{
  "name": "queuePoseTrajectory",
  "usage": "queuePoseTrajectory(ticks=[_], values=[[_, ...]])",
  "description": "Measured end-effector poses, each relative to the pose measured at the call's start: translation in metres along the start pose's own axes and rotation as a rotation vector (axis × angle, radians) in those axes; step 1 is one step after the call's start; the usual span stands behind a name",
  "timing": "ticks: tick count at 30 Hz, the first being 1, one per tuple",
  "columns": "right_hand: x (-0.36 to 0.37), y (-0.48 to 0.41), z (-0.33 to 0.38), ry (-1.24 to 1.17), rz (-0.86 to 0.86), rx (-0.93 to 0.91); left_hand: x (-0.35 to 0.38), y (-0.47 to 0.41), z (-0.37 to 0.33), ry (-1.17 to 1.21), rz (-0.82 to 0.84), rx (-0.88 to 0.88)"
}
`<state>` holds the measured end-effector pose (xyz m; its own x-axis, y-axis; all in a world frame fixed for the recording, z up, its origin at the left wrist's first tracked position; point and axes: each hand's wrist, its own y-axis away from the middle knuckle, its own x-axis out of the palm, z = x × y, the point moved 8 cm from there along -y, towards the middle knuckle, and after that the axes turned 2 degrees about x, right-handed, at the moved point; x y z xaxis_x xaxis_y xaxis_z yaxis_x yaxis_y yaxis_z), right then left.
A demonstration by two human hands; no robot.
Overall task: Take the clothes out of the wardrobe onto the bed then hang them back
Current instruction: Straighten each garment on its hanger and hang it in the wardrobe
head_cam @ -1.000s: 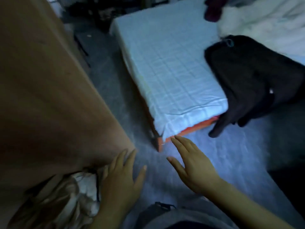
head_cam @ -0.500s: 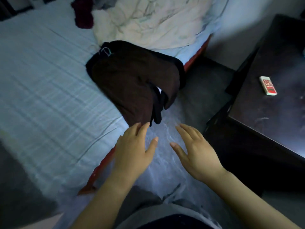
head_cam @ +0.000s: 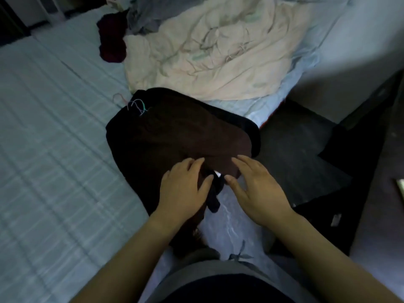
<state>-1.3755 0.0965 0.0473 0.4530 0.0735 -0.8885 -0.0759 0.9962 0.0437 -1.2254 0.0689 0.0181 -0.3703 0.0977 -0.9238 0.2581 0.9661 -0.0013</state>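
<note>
Clothes pile point(head_cam: 175, 136), dark, at near edge of bed point(head_cam: 54, 149), drooping off. Held left hand point(head_cam: 183, 191) and right hand point(head_cam: 255, 193) over it, fingers spread, nothing gripped. Probably best taken by hanger point(head_cam: 140, 107), one garment.

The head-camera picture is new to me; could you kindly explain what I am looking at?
There is no machine here: a person does the task with bare hands. The camera sits on the person's head and looks forward and down, so the arms reach in from the bottom of the picture. The left hand and right hand are both open, with fingers spread over the near edge of a pile of dark clothes. Neither hand grips anything. The pile lies on the bed, partly over its edge, with thin hanger hooks showing at its far end. Beyond it lie a crumpled cream quilt and a maroon garment.
</note>
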Motion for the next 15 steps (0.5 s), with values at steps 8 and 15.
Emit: queuePoseTrajectory(ticks=[8, 15], values=[[0.001, -0.171, -0.007, 0.019, 0.094, -0.113, -0.01, -0.137, 0.044, 0.037, 0.003, -0.196], [0.06, -0.322, 0.015, 0.053, 0.411, -0.386, 0.0, -0.173, 0.138, 0.063, 0.001, -0.622]])
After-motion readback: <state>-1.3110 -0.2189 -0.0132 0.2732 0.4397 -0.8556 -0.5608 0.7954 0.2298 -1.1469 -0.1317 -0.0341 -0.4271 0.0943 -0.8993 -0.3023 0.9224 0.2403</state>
